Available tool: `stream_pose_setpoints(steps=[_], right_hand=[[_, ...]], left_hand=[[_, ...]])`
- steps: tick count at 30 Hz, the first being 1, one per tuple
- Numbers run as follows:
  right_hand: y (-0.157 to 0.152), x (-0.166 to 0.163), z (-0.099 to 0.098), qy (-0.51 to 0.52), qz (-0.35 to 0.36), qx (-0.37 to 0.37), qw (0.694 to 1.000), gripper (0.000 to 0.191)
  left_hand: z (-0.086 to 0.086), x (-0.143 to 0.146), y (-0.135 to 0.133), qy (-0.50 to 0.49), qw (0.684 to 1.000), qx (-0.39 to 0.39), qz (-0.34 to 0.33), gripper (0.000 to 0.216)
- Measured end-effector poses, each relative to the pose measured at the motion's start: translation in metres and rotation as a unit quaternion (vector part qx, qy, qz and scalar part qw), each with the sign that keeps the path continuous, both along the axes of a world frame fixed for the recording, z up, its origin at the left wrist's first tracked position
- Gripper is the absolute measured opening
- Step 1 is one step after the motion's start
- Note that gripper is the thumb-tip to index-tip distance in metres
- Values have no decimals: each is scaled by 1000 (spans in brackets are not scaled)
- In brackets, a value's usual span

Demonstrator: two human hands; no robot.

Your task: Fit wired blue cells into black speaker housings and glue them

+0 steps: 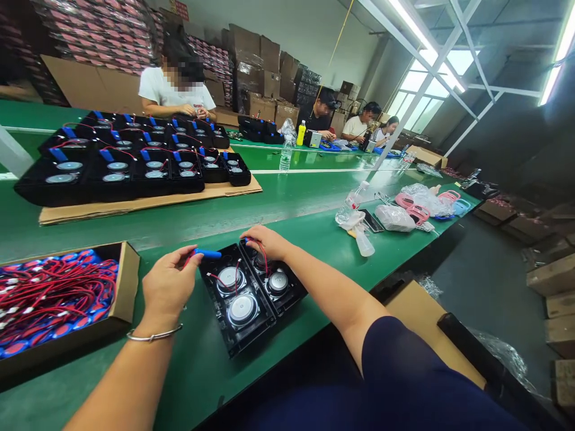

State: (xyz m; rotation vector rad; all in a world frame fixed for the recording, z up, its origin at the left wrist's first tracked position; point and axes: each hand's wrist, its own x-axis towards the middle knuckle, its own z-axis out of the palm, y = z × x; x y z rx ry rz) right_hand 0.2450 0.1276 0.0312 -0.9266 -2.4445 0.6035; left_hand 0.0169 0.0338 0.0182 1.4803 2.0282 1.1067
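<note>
My left hand (165,286), with a metal bangle at the wrist, pinches a blue cylindrical battery (208,254) by its red-wired end. The battery points right, over the far corner of a black speaker housing (220,326). Two round silver speakers and thin wires with a white plug sit in that housing. Close beside it lies a second black speaker housing (287,304). My right hand (268,244) is closed at its far end, with a bit of blue at the fingertips and a red wire (263,254) looping below. Most of that blue battery is hidden by the fingers.
A carton (129,284) of blue batteries with red wires stands at left. Several filled black housings (108,194) rest on cardboard (153,206) across the green table (296,203). Bottles, a phone (372,221) and plastic bags lie to the right. Several people sit opposite.
</note>
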Motion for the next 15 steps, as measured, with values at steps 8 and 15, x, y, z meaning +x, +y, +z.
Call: stream_pose_setpoints(steps=[8, 15], right_hand=[[-1, 4, -11, 5, -68, -37, 997, 20], [5, 2, -16, 18, -32, 3, 999, 18]], left_hand=[[14, 8, -12, 41, 999, 8, 24, 44], [14, 6, -11, 39, 999, -3, 34, 40]])
